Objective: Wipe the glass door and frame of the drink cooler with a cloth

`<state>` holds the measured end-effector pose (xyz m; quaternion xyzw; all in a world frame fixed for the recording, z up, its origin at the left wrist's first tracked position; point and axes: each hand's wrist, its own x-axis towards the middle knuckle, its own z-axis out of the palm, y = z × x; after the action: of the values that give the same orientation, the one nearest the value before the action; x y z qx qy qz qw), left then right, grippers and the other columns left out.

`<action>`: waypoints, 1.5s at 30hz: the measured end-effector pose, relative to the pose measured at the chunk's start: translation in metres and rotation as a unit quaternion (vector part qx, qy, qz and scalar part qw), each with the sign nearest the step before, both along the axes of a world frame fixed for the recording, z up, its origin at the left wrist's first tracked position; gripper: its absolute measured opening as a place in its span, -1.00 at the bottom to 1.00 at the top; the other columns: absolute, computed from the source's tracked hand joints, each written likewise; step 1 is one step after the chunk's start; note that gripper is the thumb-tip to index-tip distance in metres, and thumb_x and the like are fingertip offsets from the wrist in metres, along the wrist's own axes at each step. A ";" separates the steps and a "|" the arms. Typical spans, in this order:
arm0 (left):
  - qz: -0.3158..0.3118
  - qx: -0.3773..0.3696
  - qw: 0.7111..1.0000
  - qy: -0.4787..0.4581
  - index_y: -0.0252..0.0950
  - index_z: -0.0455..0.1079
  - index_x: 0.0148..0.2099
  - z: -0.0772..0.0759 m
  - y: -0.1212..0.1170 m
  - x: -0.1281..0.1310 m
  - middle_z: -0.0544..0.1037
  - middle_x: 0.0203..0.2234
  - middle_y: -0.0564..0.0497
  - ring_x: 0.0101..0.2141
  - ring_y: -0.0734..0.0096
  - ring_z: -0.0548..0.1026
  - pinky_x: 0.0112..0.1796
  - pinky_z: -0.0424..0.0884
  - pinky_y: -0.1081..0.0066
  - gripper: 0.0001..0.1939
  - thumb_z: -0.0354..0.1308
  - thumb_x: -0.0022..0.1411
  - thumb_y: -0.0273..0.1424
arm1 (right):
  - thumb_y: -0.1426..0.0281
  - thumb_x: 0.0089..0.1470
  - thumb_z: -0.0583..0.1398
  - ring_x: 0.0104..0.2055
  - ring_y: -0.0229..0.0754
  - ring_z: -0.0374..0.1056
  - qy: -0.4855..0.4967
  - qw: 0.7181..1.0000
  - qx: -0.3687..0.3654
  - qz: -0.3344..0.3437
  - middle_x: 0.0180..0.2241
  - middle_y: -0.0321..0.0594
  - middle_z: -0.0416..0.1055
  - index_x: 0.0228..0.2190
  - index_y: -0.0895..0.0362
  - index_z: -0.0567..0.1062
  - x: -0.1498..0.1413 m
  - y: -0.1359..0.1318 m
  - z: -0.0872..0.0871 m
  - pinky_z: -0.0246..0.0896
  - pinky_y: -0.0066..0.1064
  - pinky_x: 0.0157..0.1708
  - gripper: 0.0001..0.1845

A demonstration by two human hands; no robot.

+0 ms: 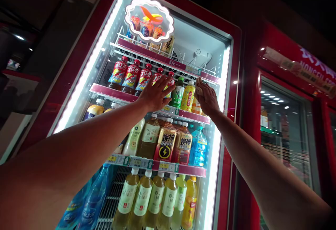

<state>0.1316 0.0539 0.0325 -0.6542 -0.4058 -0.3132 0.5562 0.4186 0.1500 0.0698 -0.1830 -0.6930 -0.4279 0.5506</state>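
A tall red drinks fridge [88, 44] with a lit glass door [189, 48] fills the view, seen from below. My left hand [154, 93] lies flat on the glass with fingers stretched out, over the red-labelled bottles [131, 76] on the second shelf. My right hand [207, 99] is up against the glass near the door's right edge, beside a yellow bottle [188, 95]. Its fingers press a small pale wad [198, 89], seemingly a cloth, onto the glass.
Shelves hold green, yellow, blue and tea-coloured bottles [154, 198]; energy drinks [165, 144] stand mid-shelf. A glowing logo sticker [149, 19] sits at the top. A second red fridge [286, 125] stands to the right. A dark shop interior lies to the left.
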 end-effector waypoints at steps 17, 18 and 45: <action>-0.033 0.012 0.999 -0.016 -0.13 0.13 0.48 -0.003 0.002 -0.002 -0.01 0.52 -0.09 0.49 0.01 -0.08 0.42 -0.24 -0.18 -0.38 -0.09 0.47 -0.12 | 0.22 0.35 0.01 0.45 0.07 0.14 0.017 1.000 -0.013 -0.016 0.43 -0.16 0.18 0.33 -0.03 0.28 -0.028 -0.013 0.002 0.07 0.11 0.39 -0.43; -0.036 0.017 0.999 -0.019 -0.13 0.15 0.47 -0.004 0.002 -0.002 0.01 0.51 -0.10 0.49 0.02 -0.06 0.42 -0.23 -0.17 -0.39 -0.10 0.47 -0.12 | 0.22 0.35 0.00 0.45 0.06 0.14 0.026 0.999 -0.010 -0.016 0.44 -0.16 0.18 0.34 -0.03 0.27 -0.033 -0.013 0.001 0.07 0.11 0.39 -0.43; -0.031 0.035 0.974 -0.222 -0.14 0.10 0.51 -0.007 -0.015 -0.008 -0.14 0.54 -0.15 0.47 -0.46 -0.25 0.30 -0.29 -0.55 -0.27 -0.07 0.41 0.02 | 0.20 0.32 0.00 0.45 0.14 0.12 0.052 0.998 -0.036 -0.007 0.41 -0.15 0.22 0.33 -0.04 0.30 -0.095 -0.028 0.012 0.02 0.20 0.39 -0.40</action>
<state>0.1238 0.0390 0.0253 -0.5604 -0.4874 -0.4819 0.4650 0.3231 0.1216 0.0815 -0.2295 -0.6771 -0.3963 0.5760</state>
